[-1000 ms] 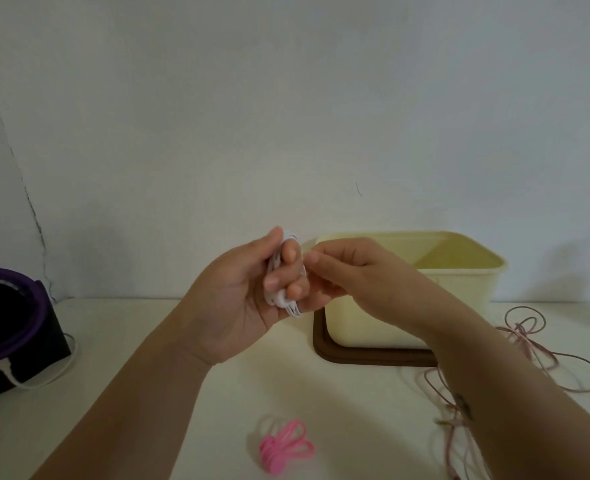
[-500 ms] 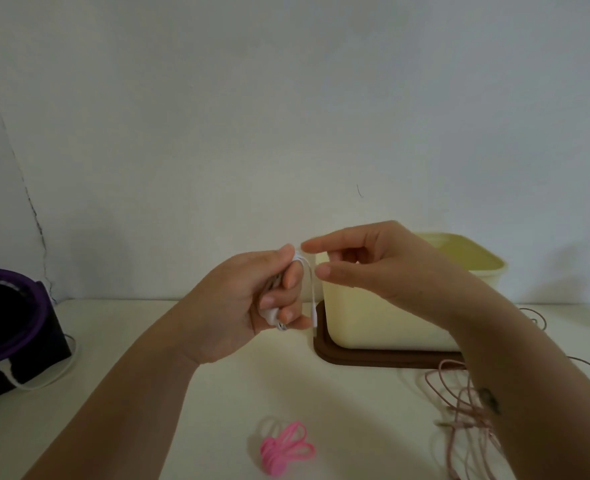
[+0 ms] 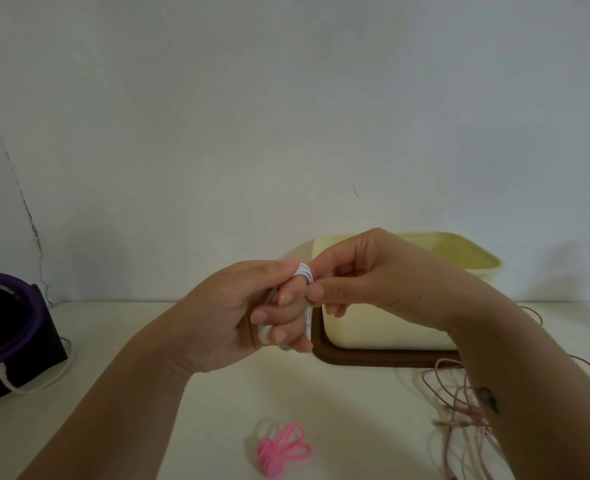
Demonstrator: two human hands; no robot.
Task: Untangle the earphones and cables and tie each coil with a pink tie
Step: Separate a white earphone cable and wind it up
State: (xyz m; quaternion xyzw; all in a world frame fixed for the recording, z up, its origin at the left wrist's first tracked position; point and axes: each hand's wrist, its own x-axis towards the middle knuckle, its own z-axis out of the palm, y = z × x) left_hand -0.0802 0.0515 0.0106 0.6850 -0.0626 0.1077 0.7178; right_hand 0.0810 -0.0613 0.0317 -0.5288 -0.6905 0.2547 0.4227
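Observation:
Both hands are raised above the table in the head view. My left hand point(image 3: 248, 313) grips a small coil of white earphone cable point(image 3: 304, 273) wrapped round its fingers; a white earbud shows under the fingers. My right hand point(image 3: 359, 275) pinches the white cable at the top of the coil, thumb and forefinger against it. A bunch of pink ties point(image 3: 281, 450) lies on the table near the front. A loose pink-brown cable point(image 3: 459, 400) is tangled on the table at the right, partly hidden by my right forearm.
A cream plastic box point(image 3: 383, 327) stands on a brown lid point(image 3: 355, 358) behind my hands. At the far left sits a black and purple device point(image 3: 6, 337) with a white cord. A white wall runs along the back of the table.
My right hand has brought the white cable over and down onto the coil, closing against my left hand's fingers. The pink ties and the box have not moved.

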